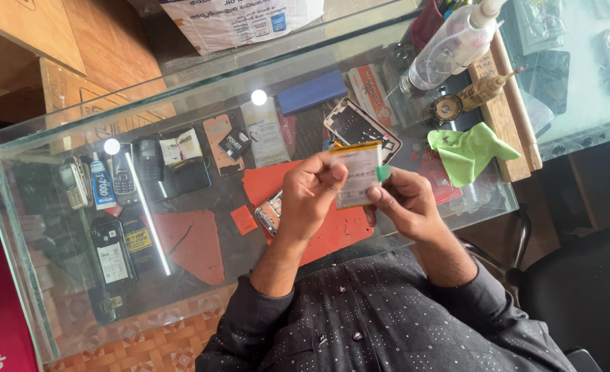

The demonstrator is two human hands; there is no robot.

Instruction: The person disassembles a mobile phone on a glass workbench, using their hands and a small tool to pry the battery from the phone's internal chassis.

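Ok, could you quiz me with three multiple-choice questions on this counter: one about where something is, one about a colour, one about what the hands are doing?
1. Where does the green cloth lie?
A. On the person's lap
B. On the glass counter beside the wooden board
C. Under the spray bottle

2. What colour is the mat under the hands?
A. Orange-red
B. Blue
C. White

3. How is the flat battery held?
A. It lies on the mat untouched
B. In one hand only
C. In both hands, off the counter

Answers:
1. B: the green cloth rests on the glass counter against the wooden board.
2. A: the mat is orange-red.
3. C: the left hand and right hand each grip a side of the flat battery.
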